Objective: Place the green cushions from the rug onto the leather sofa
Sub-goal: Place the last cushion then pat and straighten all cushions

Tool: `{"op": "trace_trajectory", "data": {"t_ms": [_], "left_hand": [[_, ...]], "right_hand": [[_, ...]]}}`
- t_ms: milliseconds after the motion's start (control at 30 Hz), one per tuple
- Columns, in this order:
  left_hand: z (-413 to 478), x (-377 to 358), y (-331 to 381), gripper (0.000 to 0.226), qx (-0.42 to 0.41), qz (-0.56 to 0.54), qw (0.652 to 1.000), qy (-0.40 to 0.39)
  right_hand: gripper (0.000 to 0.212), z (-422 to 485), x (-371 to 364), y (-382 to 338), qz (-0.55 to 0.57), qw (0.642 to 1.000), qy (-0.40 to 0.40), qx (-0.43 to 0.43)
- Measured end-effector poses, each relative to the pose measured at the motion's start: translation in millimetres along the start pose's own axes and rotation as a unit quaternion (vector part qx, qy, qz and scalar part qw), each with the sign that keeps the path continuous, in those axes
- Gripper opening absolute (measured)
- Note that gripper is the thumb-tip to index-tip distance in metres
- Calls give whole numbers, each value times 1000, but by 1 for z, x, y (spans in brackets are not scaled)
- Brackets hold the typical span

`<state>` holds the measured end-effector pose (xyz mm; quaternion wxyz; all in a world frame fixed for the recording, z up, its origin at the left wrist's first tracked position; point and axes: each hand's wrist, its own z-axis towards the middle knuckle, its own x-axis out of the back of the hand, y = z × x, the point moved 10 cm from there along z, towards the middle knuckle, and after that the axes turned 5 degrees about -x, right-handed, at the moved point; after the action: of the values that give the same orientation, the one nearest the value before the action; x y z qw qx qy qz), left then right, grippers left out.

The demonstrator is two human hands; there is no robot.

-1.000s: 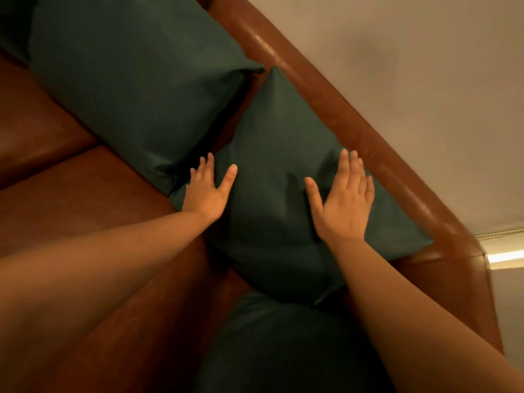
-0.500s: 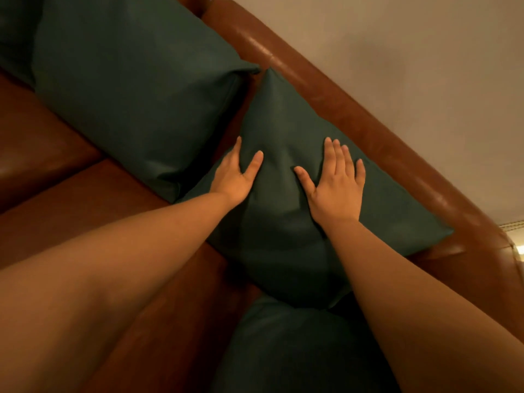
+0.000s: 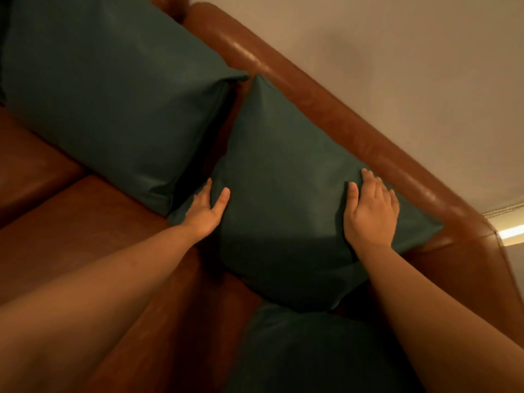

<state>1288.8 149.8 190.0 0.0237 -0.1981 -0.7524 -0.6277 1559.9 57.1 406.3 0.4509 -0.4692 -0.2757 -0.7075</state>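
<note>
Bare left grip (image 3: 205,211), bare right grip (image 3: 370,214), bare forearms (image 3: 113,279)

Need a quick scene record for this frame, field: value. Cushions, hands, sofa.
cushions in view: three, all green
middle cushion: leans on the backrest, corner pointing up
large cushion: to its left, also against the backrest
lower cushion: at the bottom of the view, its top overlapped by the middle cushion
left hand: rests on the middle cushion's left edge, fingers straight
right hand: flat on its right side, fingers straight
sofa: brown leather
background: plain wall
</note>
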Motion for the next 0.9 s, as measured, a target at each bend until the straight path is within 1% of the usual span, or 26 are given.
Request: {"op": "trace_trajectory", "data": {"t_ms": [67,133,200,233,267,300,367,433,500,533,600,633,667,700,733,800,900], "left_hand": [[4,-4,-4,120,-2,11,1000,-8],[7,-3,-5,118,-8,19,1000,-8],[7,3,0,108,-8,29,1000,-9],[5,7,6,97,-12,32,999,-3],[3,13,17,85,-26,32,999,10],[0,20,36,77,-58,32,997,27],[-5,32,88,75,-147,49,987,45],[-5,33,145,81,-244,100,963,49],[-2,25,194,83,-317,202,925,54],[1,17,213,82,-346,263,899,53],[5,-5,241,77,-405,379,831,34],[7,-16,247,76,-431,423,797,22],[11,-23,250,76,-446,452,772,16],[14,-27,249,77,-452,468,760,16],[18,-28,246,77,-452,476,754,22],[19,-29,241,76,-453,484,748,36],[20,-32,237,75,-445,501,742,30]], "right_hand": [[65,-2,-6,-1,0,1000,-3,-8],[67,-2,-8,1,-4,1000,-9,-13],[66,2,-4,0,-4,1000,-18,-14],[65,4,-1,0,-4,1000,-24,-18],[64,5,3,1,-5,999,-25,-24],[63,5,9,2,-3,999,-21,-34],[61,0,20,5,7,998,4,-64],[59,-6,29,11,14,994,38,-105],[57,-12,29,23,18,987,52,-153],[57,-14,26,31,24,983,49,-177],[57,-15,15,45,39,977,40,-206],[57,-15,10,49,45,976,39,-209],[57,-13,6,50,48,976,41,-207],[57,-12,3,51,47,977,45,-205],[56,-11,0,50,42,977,48,-203],[54,-8,-3,49,26,978,51,-200],[53,-9,-6,48,14,978,46,-202]]}}
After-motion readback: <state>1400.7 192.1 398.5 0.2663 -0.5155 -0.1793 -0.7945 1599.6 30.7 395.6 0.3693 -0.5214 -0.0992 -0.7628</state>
